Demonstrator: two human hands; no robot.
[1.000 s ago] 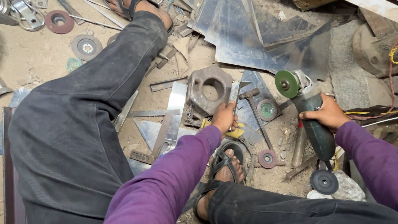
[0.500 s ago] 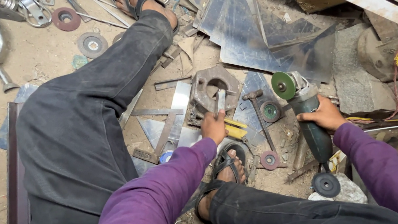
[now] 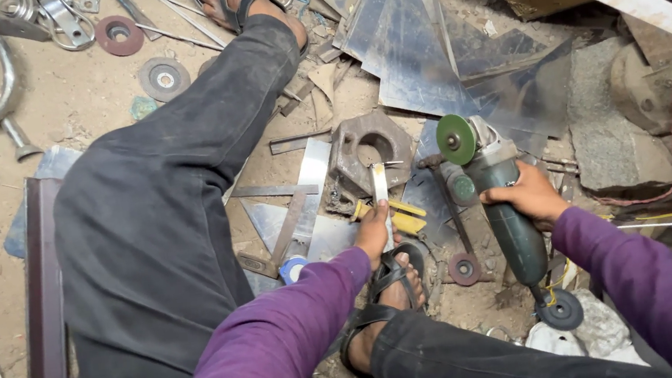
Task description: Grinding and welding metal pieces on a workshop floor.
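I sit on the sandy floor (image 3: 88,117) with my left leg (image 3: 159,211) stretched out over it and my right foot (image 3: 387,289), in a black sandal, tucked in close below my hands. Sheet-metal offcuts (image 3: 437,40) lie spread at upper centre, and a heavy grey metal bracket (image 3: 369,146) with a round opening rests on the floor just ahead of my left hand. My right hand (image 3: 529,195) is closed around the body of the green angle grinder (image 3: 499,194), fingers wrapped over its housing; the green disc (image 3: 456,139) points up and away from the work, clear of everything, and its position is much as it was one second ago. My left hand (image 3: 374,231) has moved forward since then: it sat lower, near my knee, and now its fingers are pinched on the near end of a narrow flat metal strip (image 3: 380,188). The strip lies lengthwise away from me, its far end reaching the bracket's lower edge. A yellow piece (image 3: 403,215) lies just beside the hand, touching the floor.
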